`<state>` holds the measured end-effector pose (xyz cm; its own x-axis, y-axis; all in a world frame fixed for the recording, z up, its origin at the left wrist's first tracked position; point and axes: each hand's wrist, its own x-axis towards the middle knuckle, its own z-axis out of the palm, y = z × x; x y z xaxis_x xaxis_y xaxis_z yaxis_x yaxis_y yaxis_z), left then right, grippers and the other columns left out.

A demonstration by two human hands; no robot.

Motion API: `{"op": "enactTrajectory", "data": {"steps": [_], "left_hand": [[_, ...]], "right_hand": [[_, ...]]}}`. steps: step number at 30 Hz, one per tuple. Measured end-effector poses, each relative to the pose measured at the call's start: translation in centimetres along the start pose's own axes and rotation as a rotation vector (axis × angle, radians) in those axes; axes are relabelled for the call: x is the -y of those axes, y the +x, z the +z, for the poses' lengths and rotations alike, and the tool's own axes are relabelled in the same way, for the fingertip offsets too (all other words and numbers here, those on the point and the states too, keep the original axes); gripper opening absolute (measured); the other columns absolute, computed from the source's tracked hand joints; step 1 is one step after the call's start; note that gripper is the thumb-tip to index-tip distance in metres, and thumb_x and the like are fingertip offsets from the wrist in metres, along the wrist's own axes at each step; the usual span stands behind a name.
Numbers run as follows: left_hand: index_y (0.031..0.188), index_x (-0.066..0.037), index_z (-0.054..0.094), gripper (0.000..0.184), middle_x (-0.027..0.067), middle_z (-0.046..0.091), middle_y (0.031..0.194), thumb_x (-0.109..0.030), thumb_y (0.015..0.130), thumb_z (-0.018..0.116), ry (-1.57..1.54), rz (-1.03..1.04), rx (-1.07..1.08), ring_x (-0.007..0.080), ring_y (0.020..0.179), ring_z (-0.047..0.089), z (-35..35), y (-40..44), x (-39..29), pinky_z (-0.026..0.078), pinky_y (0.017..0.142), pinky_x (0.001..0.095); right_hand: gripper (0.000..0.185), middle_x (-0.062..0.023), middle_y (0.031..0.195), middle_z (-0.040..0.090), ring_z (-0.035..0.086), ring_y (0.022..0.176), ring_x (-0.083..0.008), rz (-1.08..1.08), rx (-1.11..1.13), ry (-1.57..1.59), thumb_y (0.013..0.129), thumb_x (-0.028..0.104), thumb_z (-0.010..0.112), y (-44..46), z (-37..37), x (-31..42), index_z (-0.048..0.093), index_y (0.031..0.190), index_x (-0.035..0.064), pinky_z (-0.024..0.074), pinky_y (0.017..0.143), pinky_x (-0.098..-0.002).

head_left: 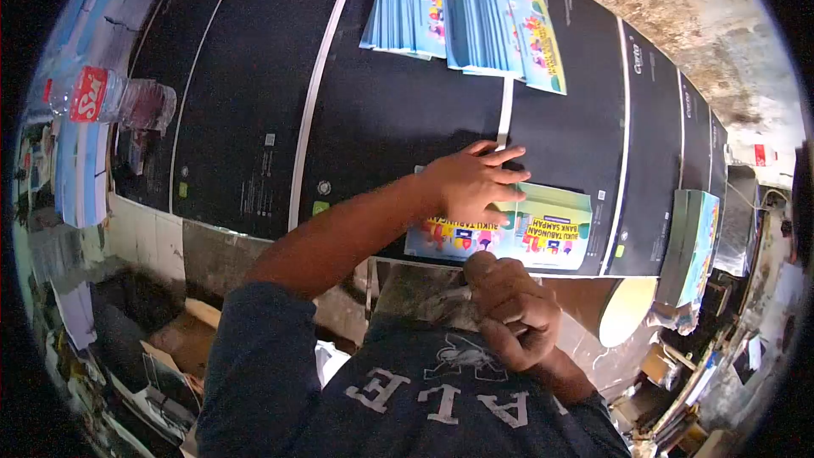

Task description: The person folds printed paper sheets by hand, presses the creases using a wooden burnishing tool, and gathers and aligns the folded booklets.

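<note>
An open booklet cover sheet [551, 246], printed with "Buku Tabungan Bank Sampah", lies upside down to me at the near edge of the black table surface. Across its left half rests my left hand [475, 187], palm down with the fingers spread. My right hand [519, 309] is closed in front of my chest, by the sheet's near edge. Its curled fingers hide whatever they may hold. Farther back on the table, rows of overlapping blue booklets [483, 21] lie fanned out.
The table is covered with black "Carta" boards [407, 119]. On the left a plastic bottle [110, 100] with a red label lies on its side. A stack of booklets [691, 246] sits at the right edge. Below the table is a cardboard box [186, 343].
</note>
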<state>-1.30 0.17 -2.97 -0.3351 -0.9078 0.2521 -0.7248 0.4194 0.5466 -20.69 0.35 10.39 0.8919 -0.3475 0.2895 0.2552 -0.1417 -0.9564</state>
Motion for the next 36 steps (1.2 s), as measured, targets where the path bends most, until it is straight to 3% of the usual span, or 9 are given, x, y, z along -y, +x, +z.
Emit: {"op": "enactTrajectory", "data": {"steps": [3,4,9,11,12,19,22,26,36], "left_hand": [[0.128,-0.016,0.064,0.053,0.0060,0.048,0.149,-0.051,0.087,0.065,0.015,-0.002,-0.004,0.0316,0.147,0.027,-0.6,0.1,-0.4,0.025,0.114,0.0597],[0.128,-0.017,0.064,0.053,0.0066,0.048,0.149,-0.051,0.087,0.065,0.032,-0.016,-0.002,0.0316,0.147,0.027,-1.2,0.1,-0.2,0.026,0.114,0.0595],[0.128,-0.016,0.065,0.054,0.0070,0.046,0.150,-0.051,0.087,0.065,0.042,0.016,-0.003,0.0314,0.147,0.028,-0.4,0.0,0.1,0.026,0.113,0.0595],[0.128,-0.016,0.065,0.054,0.0073,0.047,0.150,-0.051,0.087,0.065,0.018,-0.020,-0.004,0.0312,0.147,0.028,-0.2,-0.1,-0.1,0.025,0.114,0.0594],[0.128,-0.016,0.064,0.054,0.0076,0.047,0.150,-0.052,0.087,0.064,0.008,-0.012,-0.015,0.0312,0.147,0.028,-0.3,-0.1,-0.1,0.025,0.114,0.0591],[0.129,-0.017,0.064,0.055,0.0090,0.045,0.151,-0.052,0.086,0.065,-0.003,-0.023,0.002,0.0311,0.147,0.027,-1.0,0.0,-0.4,0.022,0.116,0.0577],[0.127,-0.017,0.065,0.055,0.0094,0.047,0.150,-0.051,0.085,0.067,-0.012,-0.033,-0.026,0.0310,0.147,0.029,-0.8,-0.2,-0.3,0.022,0.116,0.0576],[0.126,-0.016,0.066,0.055,0.0097,0.049,0.147,-0.050,0.083,0.068,-0.015,0.001,-0.039,0.0301,0.145,0.032,-0.8,0.0,0.2,0.023,0.116,0.0562],[0.129,-0.015,0.064,0.056,0.0084,0.051,0.146,-0.053,0.087,0.063,0.015,-0.001,-0.024,0.0291,0.144,0.034,-0.2,-0.4,-0.7,0.019,0.118,0.0553]], "right_hand": [[0.012,-0.0124,0.081,0.061,0.059,0.085,-0.0267,0.374,0.073,-0.359,0.072,-0.003,0.067,-2.5,0.8,-3.1,0.057,0.074,0.0044,0.0455,0.081,-0.0456],[0.014,-0.0126,0.080,0.061,0.059,0.086,-0.0259,0.126,0.083,-0.351,0.072,-0.003,0.068,-2.5,0.8,-4.6,0.057,0.076,0.0041,0.0452,0.082,-0.0447],[0.016,-0.0116,0.080,0.062,0.061,0.080,-0.0297,0.125,0.033,-0.279,0.070,-0.005,0.066,-1.3,0.6,-3.3,0.057,0.078,0.0042,0.0452,0.083,-0.0445],[0.014,-0.0107,0.079,0.061,0.059,0.076,-0.0306,-0.061,0.017,-0.073,0.070,-0.004,0.065,1.8,0.6,0.1,0.056,0.076,0.0046,0.0452,0.081,-0.0439],[0.013,-0.0104,0.078,0.060,0.058,0.076,-0.0300,0.093,0.029,-0.202,0.070,-0.003,0.065,2.0,1.1,0.7,0.056,0.076,0.0045,0.0448,0.079,-0.0436],[0.012,-0.0109,0.078,0.060,0.058,0.074,-0.0299,0.169,0.047,-0.328,0.070,0.001,0.067,-0.9,2.3,-4.1,0.057,0.075,0.0042,0.0445,0.078,-0.0444],[0.013,-0.0106,0.078,0.060,0.059,0.076,-0.0300,-0.086,0.036,-0.136,0.069,0.004,0.069,2.2,2.4,-1.5,0.057,0.074,0.0045,0.0451,0.081,-0.0456],[0.014,-0.0104,0.078,0.060,0.060,0.078,-0.0315,-0.001,0.158,-0.389,0.066,0.004,0.069,-2.0,3.9,-5.8,0.057,0.074,0.0047,0.0458,0.085,-0.0479],[0.011,-0.0117,0.078,0.061,0.060,0.076,-0.0328,0.000,0.156,-0.336,0.068,0.001,0.066,-1.2,4.2,-5.9,0.057,0.074,0.0038,0.0469,0.080,-0.0454]]}}
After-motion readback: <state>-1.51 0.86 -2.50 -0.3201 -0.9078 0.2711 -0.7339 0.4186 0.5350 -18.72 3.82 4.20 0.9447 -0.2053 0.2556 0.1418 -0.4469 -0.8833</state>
